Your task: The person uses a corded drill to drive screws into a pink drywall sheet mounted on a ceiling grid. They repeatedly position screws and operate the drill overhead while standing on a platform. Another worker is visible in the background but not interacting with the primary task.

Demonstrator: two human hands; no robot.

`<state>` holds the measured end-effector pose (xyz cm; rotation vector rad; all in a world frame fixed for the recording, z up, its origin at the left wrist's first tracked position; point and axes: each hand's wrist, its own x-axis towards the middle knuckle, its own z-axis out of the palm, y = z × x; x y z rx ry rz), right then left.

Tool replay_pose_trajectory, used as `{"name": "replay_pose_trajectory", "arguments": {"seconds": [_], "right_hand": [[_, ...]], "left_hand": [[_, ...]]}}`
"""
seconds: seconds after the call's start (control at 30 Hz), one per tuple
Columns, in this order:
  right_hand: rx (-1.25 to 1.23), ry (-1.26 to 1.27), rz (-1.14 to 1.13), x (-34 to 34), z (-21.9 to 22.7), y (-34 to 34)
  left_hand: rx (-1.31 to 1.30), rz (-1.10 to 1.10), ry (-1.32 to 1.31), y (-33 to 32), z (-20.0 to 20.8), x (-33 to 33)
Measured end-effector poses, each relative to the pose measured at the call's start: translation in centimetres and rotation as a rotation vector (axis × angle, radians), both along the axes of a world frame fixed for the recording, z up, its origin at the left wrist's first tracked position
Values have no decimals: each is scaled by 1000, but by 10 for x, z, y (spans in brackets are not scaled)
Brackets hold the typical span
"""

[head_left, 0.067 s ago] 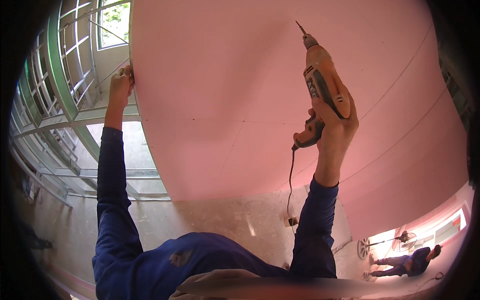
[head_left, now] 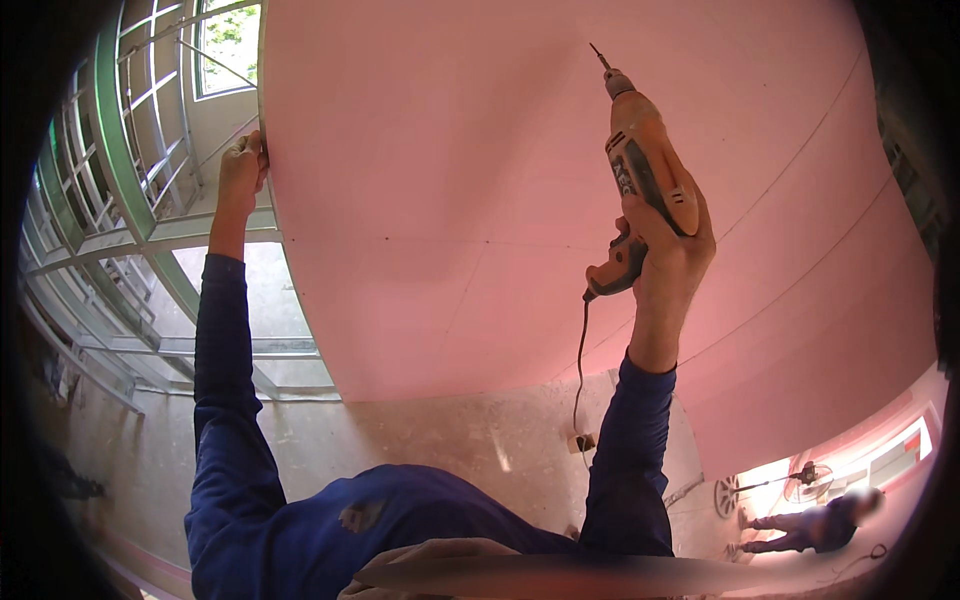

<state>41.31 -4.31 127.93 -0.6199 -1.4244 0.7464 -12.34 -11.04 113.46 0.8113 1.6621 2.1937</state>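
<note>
My right hand (head_left: pixel 667 240) is wrapped round the handle of an orange and dark grey corded power drill (head_left: pixel 648 160), raised in front of a pink plasterboard panel (head_left: pixel 420 170). The thin bit (head_left: pixel 600 57) points up toward the panel; whether its tip touches the surface I cannot tell. From the bottom of the handle a dark power cord (head_left: pixel 579 360) hangs down. At the panel's left edge, my left hand (head_left: pixel 243 168) is closed with its fingers curled at the border, partly hidden. Small dark dots (head_left: pixel 387 239) run in a line across the pink surface.
Left of the panel stands an open metal stud frame (head_left: pixel 120 190), with a window (head_left: pixel 228 50) behind it. Below lies a dusty concrete floor (head_left: pixel 440 440), where the cord meets a small socket box (head_left: pixel 581 443). At lower right are another person (head_left: pixel 815 525) and a stand fan (head_left: pixel 808 478).
My right hand and the drill have shifted very slightly to the left. My left hand stays at the panel edge.
</note>
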Motion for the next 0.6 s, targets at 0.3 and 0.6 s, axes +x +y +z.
{"name": "replay_pose_trajectory", "arguments": {"seconds": [0.3, 0.6], "right_hand": [[19, -14, -11, -3, 4, 7], [31, -69, -48, -7, 11, 3]], "left_hand": [[43, -17, 2, 0, 9, 1], [72, -43, -17, -3, 4, 1]]}}
